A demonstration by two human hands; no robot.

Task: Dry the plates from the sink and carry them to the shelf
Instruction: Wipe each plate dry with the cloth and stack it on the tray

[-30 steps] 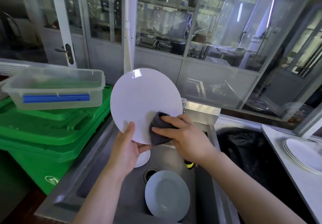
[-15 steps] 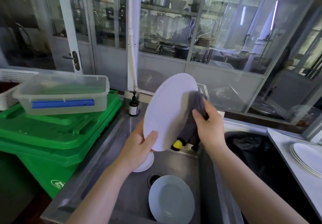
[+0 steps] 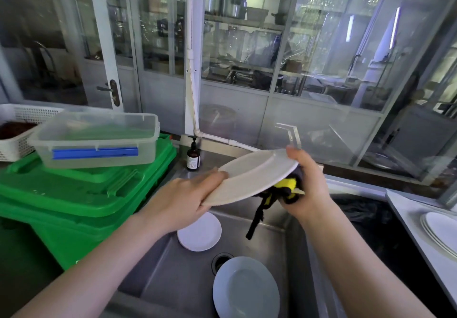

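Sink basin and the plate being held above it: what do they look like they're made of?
The sink basin looks like brushed stainless steel: grey, with dull streaked reflections and folded seams. The held plate looks like glazed white ceramic, though it could be melamine: smooth, opaque, with a raised foot ring on its underside. The left hand grips its rim.

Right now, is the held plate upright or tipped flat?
Tipped nearly flat. The plate shows its underside foot ring facing up, left hand gripping its near edge, right hand holding the far edge with the cloth underneath.
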